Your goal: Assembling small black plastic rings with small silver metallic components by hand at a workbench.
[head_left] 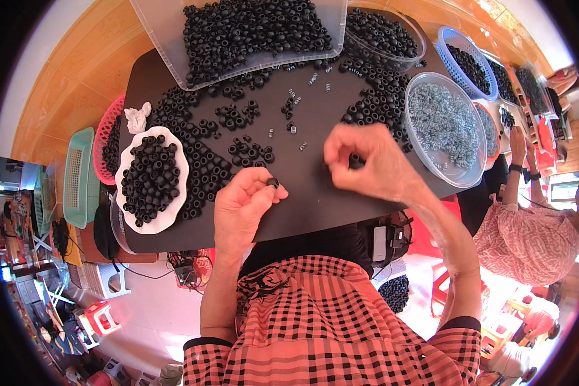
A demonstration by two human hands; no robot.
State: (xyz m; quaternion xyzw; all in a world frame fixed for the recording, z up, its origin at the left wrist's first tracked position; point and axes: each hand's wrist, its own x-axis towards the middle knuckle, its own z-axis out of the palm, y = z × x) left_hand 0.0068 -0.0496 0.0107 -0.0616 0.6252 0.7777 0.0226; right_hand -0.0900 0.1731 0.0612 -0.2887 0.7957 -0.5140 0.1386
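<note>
My left hand (241,206) pinches a small black hollow plastic part (273,183) between thumb and fingers, just above the near side of the dark table (302,206). To the right, my right hand (370,161) is closed with its fingers curled. Something dark shows inside the curl, but I cannot make out what it is. Beyond the hands lie small metal springs (302,147) and clusters of black hollow parts (251,152). A round clear tub of springs (445,125) stands to the right of my right hand.
A white scalloped plate (182,168) heaped with black parts sits left. A large clear bin (264,62) and a round clear tub (420,48) of black parts stand at the back. Pink (103,141), green (78,183) and blue baskets (489,83) flank the table. Another person (527,238) sits right.
</note>
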